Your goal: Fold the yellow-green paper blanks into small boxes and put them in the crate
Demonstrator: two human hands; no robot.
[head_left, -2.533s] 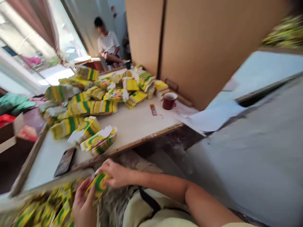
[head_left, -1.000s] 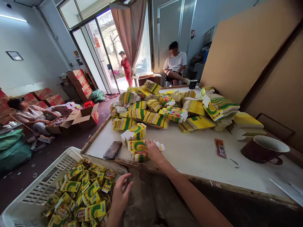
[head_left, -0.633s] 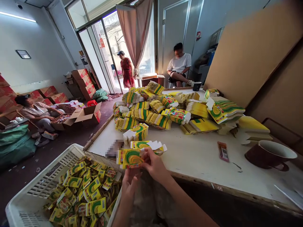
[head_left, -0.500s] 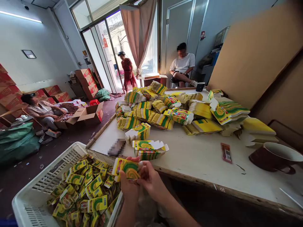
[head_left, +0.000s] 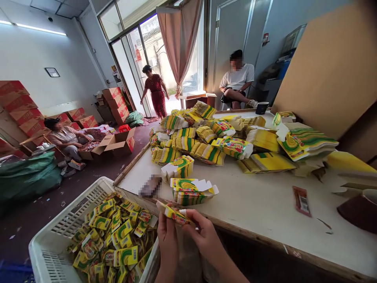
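Between my two hands, just off the table's front edge, is a small yellow and green printed box (head_left: 174,214), tilted so a narrow side faces up. My left hand (head_left: 168,239) grips its left end. At the right end, my right hand (head_left: 203,232) pinches it with thumb and fingers. To the lower left, a white plastic basket (head_left: 48,239) holds many small yellow boxes (head_left: 126,255). On the table beyond my hands stand two bundles of flat cartons, a nearer bundle (head_left: 191,192) and another bundle (head_left: 178,167) behind it.
Piles of carton bundles (head_left: 188,141) cover the back of the white table (head_left: 250,204). A red packet (head_left: 302,201) and a dark mug (head_left: 359,212) lie right. One person (head_left: 156,90) stands by the doorway; others sit at the back (head_left: 238,80) and left (head_left: 69,137). Open cardboard boxes (head_left: 119,145) stand on the floor.
The box in my hands has turned from its broad face to a narrow side. The person by the doorway has stepped further inside. My view has shifted left.
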